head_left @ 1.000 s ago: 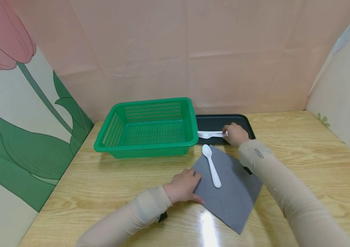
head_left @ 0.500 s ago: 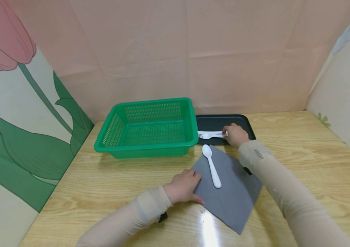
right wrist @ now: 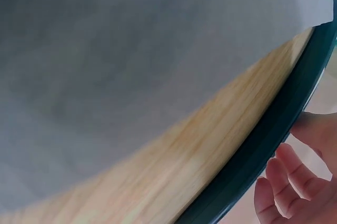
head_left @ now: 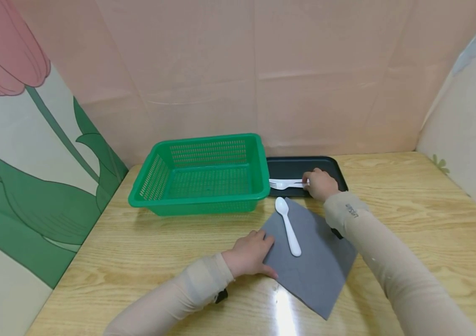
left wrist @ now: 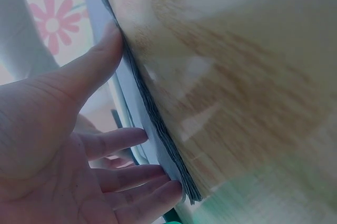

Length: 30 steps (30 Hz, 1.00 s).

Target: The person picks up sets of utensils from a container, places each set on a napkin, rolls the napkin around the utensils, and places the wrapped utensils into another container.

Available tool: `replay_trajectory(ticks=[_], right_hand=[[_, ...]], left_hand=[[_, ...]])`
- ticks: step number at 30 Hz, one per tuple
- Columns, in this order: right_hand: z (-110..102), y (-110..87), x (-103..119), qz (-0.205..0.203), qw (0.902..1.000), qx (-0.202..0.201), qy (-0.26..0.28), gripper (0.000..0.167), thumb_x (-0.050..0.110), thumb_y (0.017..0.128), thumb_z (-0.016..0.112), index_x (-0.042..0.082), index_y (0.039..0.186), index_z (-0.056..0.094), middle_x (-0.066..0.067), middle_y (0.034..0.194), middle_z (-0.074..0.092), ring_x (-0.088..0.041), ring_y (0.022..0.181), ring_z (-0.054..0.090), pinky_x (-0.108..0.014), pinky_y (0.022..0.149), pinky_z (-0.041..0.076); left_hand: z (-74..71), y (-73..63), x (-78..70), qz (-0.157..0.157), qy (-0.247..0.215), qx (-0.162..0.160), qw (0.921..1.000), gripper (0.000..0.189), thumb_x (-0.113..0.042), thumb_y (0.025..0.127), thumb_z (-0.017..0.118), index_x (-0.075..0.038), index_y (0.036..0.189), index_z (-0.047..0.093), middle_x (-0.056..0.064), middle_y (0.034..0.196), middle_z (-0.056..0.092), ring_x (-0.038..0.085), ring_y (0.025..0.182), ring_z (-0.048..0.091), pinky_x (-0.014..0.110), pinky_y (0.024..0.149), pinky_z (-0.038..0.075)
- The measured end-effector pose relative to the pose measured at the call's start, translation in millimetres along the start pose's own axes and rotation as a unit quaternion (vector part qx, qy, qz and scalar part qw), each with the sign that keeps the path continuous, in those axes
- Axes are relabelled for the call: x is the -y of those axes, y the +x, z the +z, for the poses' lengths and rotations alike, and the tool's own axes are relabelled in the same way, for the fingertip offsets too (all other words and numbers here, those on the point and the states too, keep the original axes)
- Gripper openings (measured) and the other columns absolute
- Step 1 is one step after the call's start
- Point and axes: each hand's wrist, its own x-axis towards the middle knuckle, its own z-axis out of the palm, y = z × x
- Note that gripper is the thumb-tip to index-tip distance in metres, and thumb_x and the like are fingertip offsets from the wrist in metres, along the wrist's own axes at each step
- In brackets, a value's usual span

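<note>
A square stack of grey napkins (head_left: 309,275) lies turned cornerwise on the table, its layered edge showing in the left wrist view. On it rests a white plastic spoon (head_left: 289,228), bowl toward the back. My left hand (head_left: 249,253) is spread along the stack's left edge, thumb and fingertips touching it. At the back, my right hand (head_left: 321,183) reaches into a black tray (head_left: 301,164) and pinches the handle end of a white plastic fork (head_left: 283,185). A second slim white utensil (head_left: 284,180) lies right alongside the fork, its far end at my fingertips.
A green plastic basket (head_left: 204,203) with slotted walls stands left of the tray, overlapping its left end in the head view. A pinkish covered wall (head_left: 221,70) closes off the back of the wooden table (head_left: 158,261); painted walls stand at both sides.
</note>
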Motion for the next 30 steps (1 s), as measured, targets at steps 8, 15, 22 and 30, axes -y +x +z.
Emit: replay_trajectory(ticks=[8,15,22,30], right_hand=[[-2.7,-1.6,-0.4,-0.006,1.0,-0.007,0.001,0.016,0.013,0.089,0.06,0.008,0.104,0.064,-0.018,0.098,0.055,-0.031,0.086,0.055,-0.045,0.067,0.048],[-6.0,-1.4,0.9,-0.003,0.9999,-0.011,0.003,0.015,0.012,0.089,0.061,0.008,0.103,0.064,-0.018,0.098,0.055,-0.031,0.084,0.055,-0.044,0.065,0.048],[-4.9,1.7,-0.5,-0.005,0.9999,-0.011,-0.003,0.013,0.012,0.089,0.061,0.009,0.101,0.064,-0.017,0.097,0.054,-0.03,0.084,0.054,-0.044,0.067,0.048],[-7.9,2.7,-0.9,0.001,1.0,-0.007,-0.005,0.013,0.012,0.09,0.06,0.008,0.101,0.064,-0.018,0.098,0.054,-0.03,0.086,0.054,-0.045,0.07,0.047]], left_hand=[[-0.5,-0.2,0.3,-0.001,-0.004,0.004,1.0,0.067,-0.058,0.07,0.072,-0.011,0.114,0.053,0.006,0.107,0.054,0.015,0.092,0.051,0.025,0.062,0.046],[-1.1,-0.4,0.5,-0.003,-0.001,0.004,1.0,0.068,-0.059,0.07,0.072,-0.011,0.115,0.054,0.006,0.108,0.055,0.015,0.092,0.051,0.025,0.063,0.047],[-1.4,-0.5,0.4,-0.003,-0.003,0.005,1.0,0.068,-0.059,0.07,0.072,-0.011,0.115,0.054,0.006,0.108,0.055,0.015,0.092,0.051,0.024,0.063,0.047],[-1.5,-0.6,0.6,0.005,0.002,0.002,1.0,0.068,-0.058,0.07,0.071,-0.01,0.115,0.054,0.007,0.107,0.055,0.016,0.09,0.052,0.024,0.062,0.046]])
